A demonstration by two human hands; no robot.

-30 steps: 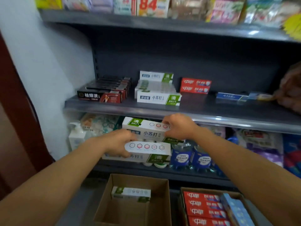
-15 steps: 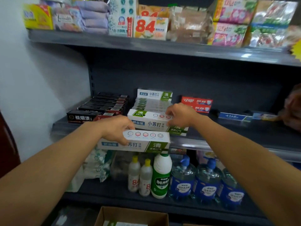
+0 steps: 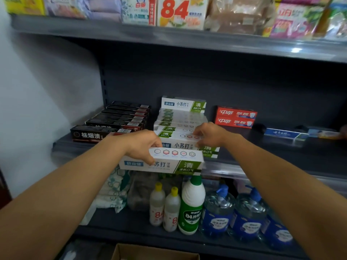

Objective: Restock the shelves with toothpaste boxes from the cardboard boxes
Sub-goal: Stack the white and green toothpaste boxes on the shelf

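**two white-and-green boxes at the middle shelf**

your left hand (image 3: pixel 142 145) held a white-and-green toothpaste box (image 3: pixel 165 163) by its left end, fingers curled over the top edge and thumb tip on the front face, so part of the print was covered. that box hung just in front of the middle shelf (image 3: pixel 262 152), above the bottles below. your right hand (image 3: pixel 208 135) pinched a second box of the same kind (image 3: pixel 180 142) at its right end, fingers pressed together on the top face; that box sat at the front of the white-and-green stack (image 3: pixel 180 119), and you could not tell from the view whether it rested on the shelf or was lifted a little. its lower right corner showed past your wrist, the rest of that end was hidden.

left of the stack lay a row of black boxes (image 3: pixel 116 121), the front one partly behind your left forearm. right of it stood two red boxes (image 3: pixel 235 117), then a blue box (image 3: pixel 284 134) lying flat, with a blurred item beyond it cut off at the frame edge. below, a green-and-white bottle (image 3: pixel 191 205) stood between small white bottles (image 3: pixel 165 207) and blue pump bottles (image 3: pixel 232 216). at the bottom edge only the rim of a cardboard box (image 3: pixel 155 250) showed; its contents were out of view.
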